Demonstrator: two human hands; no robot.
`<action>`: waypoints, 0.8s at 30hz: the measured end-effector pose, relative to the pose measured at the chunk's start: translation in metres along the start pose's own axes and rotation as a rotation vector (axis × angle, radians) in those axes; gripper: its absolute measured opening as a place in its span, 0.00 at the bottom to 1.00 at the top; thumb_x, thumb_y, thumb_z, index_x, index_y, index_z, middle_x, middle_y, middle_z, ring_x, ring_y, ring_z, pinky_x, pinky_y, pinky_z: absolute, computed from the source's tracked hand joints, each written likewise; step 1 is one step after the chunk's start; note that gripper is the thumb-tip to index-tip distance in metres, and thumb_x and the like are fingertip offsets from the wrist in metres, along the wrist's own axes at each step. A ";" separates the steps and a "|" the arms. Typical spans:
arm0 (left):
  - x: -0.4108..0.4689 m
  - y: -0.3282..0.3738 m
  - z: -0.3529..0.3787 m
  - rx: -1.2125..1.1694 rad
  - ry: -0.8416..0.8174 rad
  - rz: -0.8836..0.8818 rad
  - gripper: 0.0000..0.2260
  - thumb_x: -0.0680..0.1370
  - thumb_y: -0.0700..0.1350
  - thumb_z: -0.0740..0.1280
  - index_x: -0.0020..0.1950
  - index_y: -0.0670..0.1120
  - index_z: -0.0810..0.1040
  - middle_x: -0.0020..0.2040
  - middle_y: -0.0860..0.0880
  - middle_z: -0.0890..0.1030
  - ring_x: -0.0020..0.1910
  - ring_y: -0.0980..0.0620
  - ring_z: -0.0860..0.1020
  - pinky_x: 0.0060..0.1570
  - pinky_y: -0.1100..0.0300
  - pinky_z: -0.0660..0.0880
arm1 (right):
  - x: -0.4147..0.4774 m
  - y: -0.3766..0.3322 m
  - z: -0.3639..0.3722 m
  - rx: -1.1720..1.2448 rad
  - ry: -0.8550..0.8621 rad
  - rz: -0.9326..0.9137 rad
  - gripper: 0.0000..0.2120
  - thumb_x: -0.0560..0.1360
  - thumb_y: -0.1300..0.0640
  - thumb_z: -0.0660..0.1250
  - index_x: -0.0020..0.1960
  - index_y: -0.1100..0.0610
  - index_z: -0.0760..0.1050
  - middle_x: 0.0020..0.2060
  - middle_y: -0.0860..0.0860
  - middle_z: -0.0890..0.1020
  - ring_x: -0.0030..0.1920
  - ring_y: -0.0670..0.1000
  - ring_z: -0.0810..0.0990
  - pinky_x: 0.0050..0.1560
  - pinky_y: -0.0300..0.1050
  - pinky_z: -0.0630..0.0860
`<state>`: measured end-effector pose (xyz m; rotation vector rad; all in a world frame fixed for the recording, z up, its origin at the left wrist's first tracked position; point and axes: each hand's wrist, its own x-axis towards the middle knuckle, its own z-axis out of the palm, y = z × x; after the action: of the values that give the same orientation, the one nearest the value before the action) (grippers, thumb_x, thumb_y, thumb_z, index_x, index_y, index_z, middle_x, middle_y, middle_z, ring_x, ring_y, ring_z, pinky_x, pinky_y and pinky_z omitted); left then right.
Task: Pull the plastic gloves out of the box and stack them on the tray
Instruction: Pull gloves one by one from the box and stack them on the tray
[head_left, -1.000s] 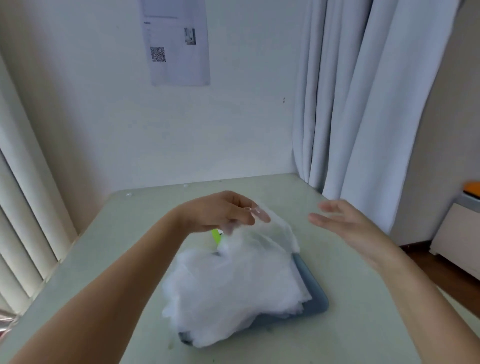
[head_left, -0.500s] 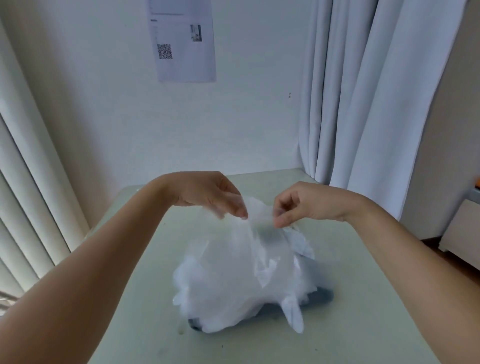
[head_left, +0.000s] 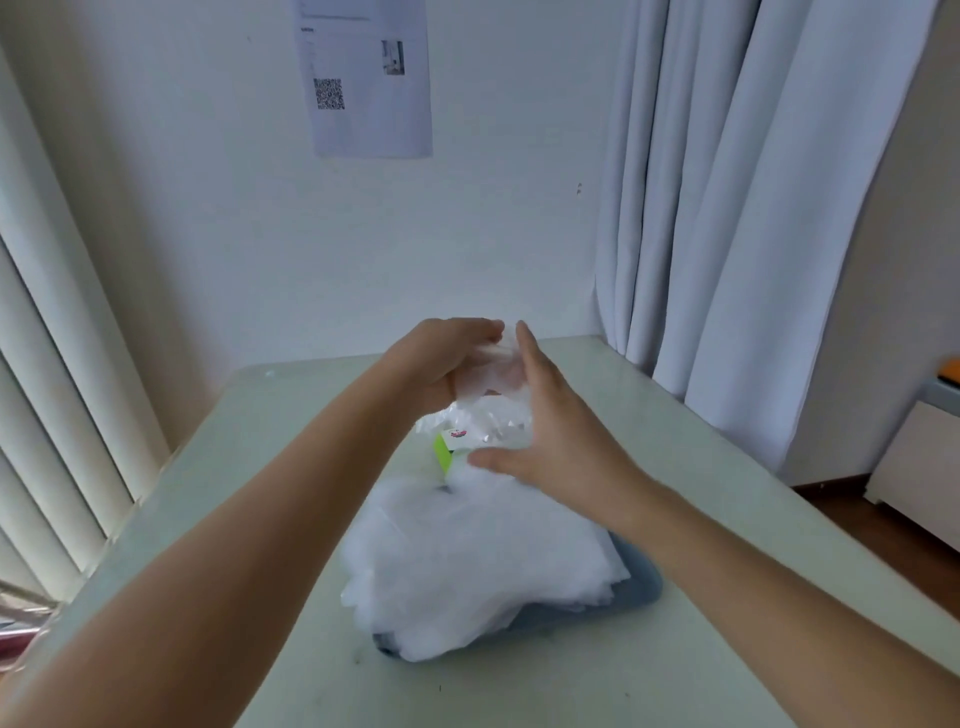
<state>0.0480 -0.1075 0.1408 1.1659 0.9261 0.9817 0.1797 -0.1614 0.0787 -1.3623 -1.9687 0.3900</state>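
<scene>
Left hand (head_left: 445, 359) grips a clear plastic glove (head_left: 493, 397) above the green box (head_left: 443, 452). Right hand (head_left: 550, 421) presses flat against it, fingers straight. Heaped gloves (head_left: 478, 561) bury the tray (head_left: 641, 592), only its right and near rims showing. Bare desk (head_left: 249, 519) lies either side.

Clear gloves (head_left: 483, 566) lie heaped on the grey-blue tray (head_left: 641, 597), green box (head_left: 443, 453) just behind them.
</scene>
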 end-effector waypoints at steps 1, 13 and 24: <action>-0.001 -0.001 0.002 -0.057 -0.032 -0.017 0.08 0.80 0.38 0.61 0.49 0.33 0.75 0.38 0.38 0.82 0.32 0.48 0.83 0.39 0.58 0.82 | 0.001 0.003 0.004 -0.016 0.100 0.003 0.49 0.72 0.53 0.73 0.78 0.47 0.40 0.74 0.47 0.63 0.69 0.45 0.67 0.58 0.30 0.63; 0.006 -0.025 -0.043 0.641 -0.046 0.253 0.30 0.68 0.66 0.65 0.63 0.48 0.75 0.60 0.53 0.79 0.58 0.59 0.77 0.57 0.63 0.72 | 0.021 0.022 -0.031 1.440 -0.148 0.506 0.20 0.82 0.51 0.53 0.66 0.62 0.72 0.57 0.62 0.80 0.51 0.61 0.82 0.49 0.51 0.80; 0.006 -0.078 -0.063 0.087 -0.331 -0.012 0.05 0.72 0.46 0.72 0.43 0.45 0.84 0.44 0.48 0.84 0.46 0.52 0.82 0.53 0.57 0.79 | -0.001 0.038 -0.040 1.527 -0.116 0.329 0.18 0.81 0.53 0.55 0.66 0.55 0.75 0.61 0.61 0.78 0.57 0.61 0.80 0.60 0.50 0.74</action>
<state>0.0006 -0.0924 0.0540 1.3472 0.7135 0.7157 0.2339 -0.1523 0.0836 -0.5599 -0.8895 1.6797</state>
